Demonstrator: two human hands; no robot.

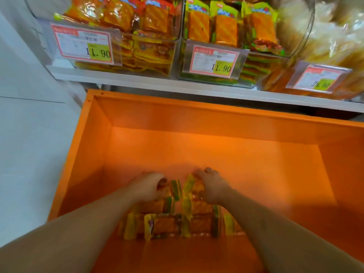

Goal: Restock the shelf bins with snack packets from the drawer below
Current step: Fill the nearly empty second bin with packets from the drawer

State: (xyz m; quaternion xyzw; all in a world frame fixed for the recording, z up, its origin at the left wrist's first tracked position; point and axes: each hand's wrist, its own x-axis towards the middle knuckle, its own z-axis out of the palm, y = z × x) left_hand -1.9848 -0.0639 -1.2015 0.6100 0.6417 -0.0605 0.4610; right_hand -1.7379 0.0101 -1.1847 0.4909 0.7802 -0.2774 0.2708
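Observation:
An orange drawer (pixel 94 146) stands pulled out below the white shelf. On its floor lies a pile of snack packets (pixel 169 225), yellow and green with orange centres. Both arms reach down into the drawer. My left hand (pixel 147 186) curls its fingers over packets on the left side of the pile. My right hand (pixel 210 186) grips the top edge of packets on the right side. Above, a clear bin of yellow packets (pixel 149 54) and a clear bin of green packets (pixel 254 66) stand on the shelf, both well filled.
Price tags reading 11.90 (pixel 84 44) (pixel 214 61) hang on the bin fronts. A third bin with pale packets (pixel 323 46) sits at the far right. The white shelf edge (pixel 177 85) overhangs the drawer's back. A white wall panel (pixel 29 134) lies to the left.

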